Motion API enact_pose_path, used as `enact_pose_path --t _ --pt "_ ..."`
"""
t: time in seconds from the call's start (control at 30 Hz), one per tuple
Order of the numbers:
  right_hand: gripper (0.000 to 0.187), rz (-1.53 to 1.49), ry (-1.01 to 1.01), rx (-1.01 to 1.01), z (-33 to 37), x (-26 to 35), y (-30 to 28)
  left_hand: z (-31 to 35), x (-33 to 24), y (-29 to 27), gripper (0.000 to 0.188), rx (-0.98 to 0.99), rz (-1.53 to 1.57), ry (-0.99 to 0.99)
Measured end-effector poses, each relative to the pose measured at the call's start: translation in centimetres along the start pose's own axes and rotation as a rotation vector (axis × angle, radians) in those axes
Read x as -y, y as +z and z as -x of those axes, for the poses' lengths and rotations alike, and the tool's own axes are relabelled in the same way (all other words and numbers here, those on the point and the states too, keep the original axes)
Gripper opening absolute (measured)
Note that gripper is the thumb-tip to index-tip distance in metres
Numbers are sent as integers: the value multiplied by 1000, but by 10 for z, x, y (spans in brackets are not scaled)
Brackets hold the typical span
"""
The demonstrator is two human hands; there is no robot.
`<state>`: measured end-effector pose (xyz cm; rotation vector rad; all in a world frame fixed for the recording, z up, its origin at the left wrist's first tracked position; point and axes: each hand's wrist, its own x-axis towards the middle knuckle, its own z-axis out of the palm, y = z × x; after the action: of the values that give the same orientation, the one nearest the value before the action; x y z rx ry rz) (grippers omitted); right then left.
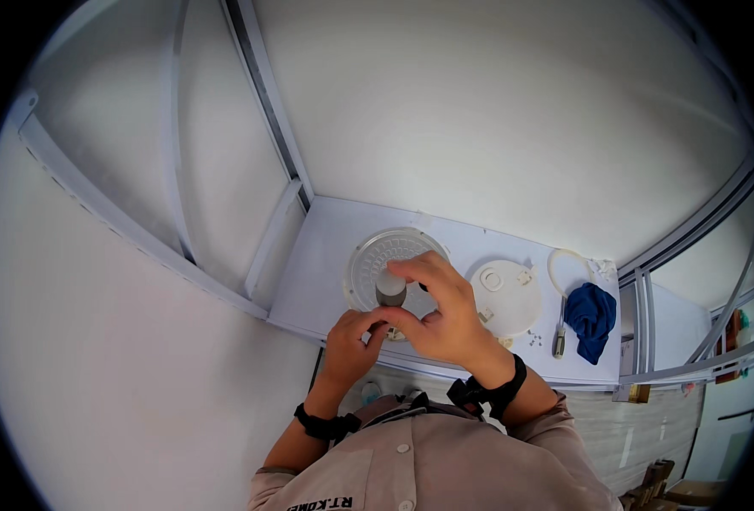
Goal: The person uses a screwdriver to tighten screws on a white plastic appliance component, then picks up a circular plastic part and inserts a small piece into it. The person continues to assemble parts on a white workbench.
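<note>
A small grey cylinder with a pale round top is held up above the table. My right hand curves around it, fingertips at its top and thumb by its lower end. Close below, my left hand has its fingers pinched together, touching or nearly touching my right thumb. What the left fingers hold, if anything, is hidden. Beneath both hands lies a round translucent disc with a ribbed pattern, partly covered by them. To its right rests a flat white disc bearing a small round piece and clips.
Right of the white disc are a screwdriver, a crumpled blue cloth and a thin whitish ring. Several small screws lie near the front edge of the white table. Metal frame posts stand at the left and right.
</note>
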<state>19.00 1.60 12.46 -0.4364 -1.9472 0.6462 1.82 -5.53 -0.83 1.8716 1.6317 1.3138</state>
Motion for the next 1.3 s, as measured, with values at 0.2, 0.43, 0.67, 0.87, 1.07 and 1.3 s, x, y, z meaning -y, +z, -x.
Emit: enact_pose_path --t 0.2,0.43,0.67,0.87,1.07,1.3 --pt "55 8 -21 -74 0 0 5 1 0 2 23 -23 2 15" --pt "57 2 -104 -81 -2 9 -9 2 -1 1 22 -37 -32 -8" --pt "60 -168 64 -346 22 -3 -42 -2 -1 3 20 -70 -18 127" --pt "61 -128 370 -628 72 -34 -78 1 -14 -4 21 -71 -154 264" --pt "57 46 495 -550 132 -53 -97 -1 -20 -4 19 -88 -23 467" --pt "55 164 624 -431 181 -55 -109 -7 -42 34 19 76 470 397"
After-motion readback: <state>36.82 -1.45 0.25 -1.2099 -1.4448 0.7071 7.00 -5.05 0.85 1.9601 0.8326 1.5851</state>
